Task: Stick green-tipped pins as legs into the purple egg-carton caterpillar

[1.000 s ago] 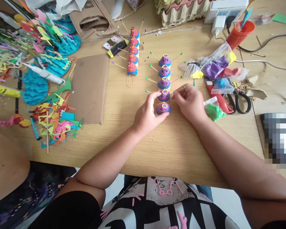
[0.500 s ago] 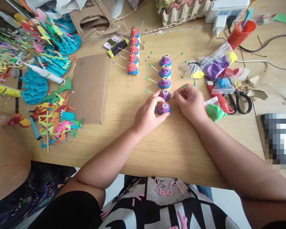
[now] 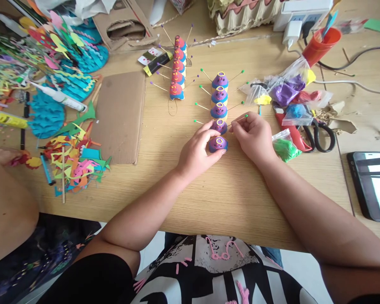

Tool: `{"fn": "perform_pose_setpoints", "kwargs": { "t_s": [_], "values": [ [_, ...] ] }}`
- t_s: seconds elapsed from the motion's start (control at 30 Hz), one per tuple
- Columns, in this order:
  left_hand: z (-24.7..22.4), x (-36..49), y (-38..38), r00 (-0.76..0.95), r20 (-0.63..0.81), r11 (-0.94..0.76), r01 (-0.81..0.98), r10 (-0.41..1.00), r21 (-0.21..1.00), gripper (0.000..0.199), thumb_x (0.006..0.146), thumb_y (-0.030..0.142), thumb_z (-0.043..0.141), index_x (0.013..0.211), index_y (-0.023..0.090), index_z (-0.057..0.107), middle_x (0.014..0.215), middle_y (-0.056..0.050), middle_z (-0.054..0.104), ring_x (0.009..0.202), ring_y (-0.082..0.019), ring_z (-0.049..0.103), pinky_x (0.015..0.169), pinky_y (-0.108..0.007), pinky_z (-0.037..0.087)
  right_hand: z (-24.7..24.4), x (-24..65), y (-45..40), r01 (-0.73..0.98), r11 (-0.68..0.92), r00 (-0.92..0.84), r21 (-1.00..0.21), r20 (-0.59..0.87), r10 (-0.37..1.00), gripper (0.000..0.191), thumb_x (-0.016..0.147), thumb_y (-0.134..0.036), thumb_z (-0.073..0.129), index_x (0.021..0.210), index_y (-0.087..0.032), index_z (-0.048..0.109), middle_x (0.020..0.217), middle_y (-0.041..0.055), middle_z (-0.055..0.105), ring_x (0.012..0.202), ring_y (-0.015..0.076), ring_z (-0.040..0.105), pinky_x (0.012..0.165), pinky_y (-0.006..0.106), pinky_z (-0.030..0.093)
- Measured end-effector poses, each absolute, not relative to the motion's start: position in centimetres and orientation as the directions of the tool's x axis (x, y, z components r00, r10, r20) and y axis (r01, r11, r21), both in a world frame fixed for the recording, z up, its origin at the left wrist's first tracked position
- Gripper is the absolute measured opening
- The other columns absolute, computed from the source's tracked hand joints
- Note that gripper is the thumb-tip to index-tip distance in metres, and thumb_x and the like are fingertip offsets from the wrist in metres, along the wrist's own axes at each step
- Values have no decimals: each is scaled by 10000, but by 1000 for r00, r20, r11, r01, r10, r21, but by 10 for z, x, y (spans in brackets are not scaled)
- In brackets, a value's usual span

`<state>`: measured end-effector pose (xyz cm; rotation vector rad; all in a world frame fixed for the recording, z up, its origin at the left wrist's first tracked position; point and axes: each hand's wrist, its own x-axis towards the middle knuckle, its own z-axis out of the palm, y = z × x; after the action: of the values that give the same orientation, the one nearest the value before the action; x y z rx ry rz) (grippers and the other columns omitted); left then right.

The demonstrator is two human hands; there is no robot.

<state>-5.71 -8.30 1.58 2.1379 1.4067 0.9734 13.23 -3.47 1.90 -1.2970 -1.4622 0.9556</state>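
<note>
A purple and blue clay-covered row (image 3: 219, 95) of several bumps, with smiling faces and yellow rings on top, stands upright on the table. Thin sticks with green tips stick out from its sides. My left hand (image 3: 202, 147) grips the near end of this row, thumb at the nearest bump and fingers behind it. Beside the row's right side, my right hand (image 3: 251, 135) pinches a thin stick with a green tip (image 3: 246, 116); the stick's inner end is close to the second-nearest bump. Whether it has entered the bump cannot be made out.
Further back stands a red and blue row (image 3: 177, 76) with purple-tipped sticks. Cardboard (image 3: 118, 118) and paper scraps (image 3: 79, 164) lie left, near another person's arm (image 3: 9, 194). At right are clay bags (image 3: 286, 145), scissors (image 3: 324, 137), a red cup (image 3: 321, 46) and a phone (image 3: 373, 185).
Both hands hold almost the same pose at the purple row. At the far left, the other person's arm has shifted slightly, and its hand now shows by the red and yellow pieces.
</note>
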Motion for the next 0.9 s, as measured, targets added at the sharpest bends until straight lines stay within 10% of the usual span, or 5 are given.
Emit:
{"fn": "perform_pose_setpoints", "kwargs": {
  "t_s": [0.9],
  "values": [
    [12, -57, -80, 242, 370, -439, 588, 897, 679, 382, 856, 176, 835, 1181, 222, 640, 1608, -144, 610, 1433, -287, 657, 1160, -458, 602, 15, 130, -35, 412, 177, -5, -894, 192, 981, 231, 927, -300, 731, 793, -247, 551, 645, -30, 587, 598, 135, 525, 613, 304, 437]
  ]
}}
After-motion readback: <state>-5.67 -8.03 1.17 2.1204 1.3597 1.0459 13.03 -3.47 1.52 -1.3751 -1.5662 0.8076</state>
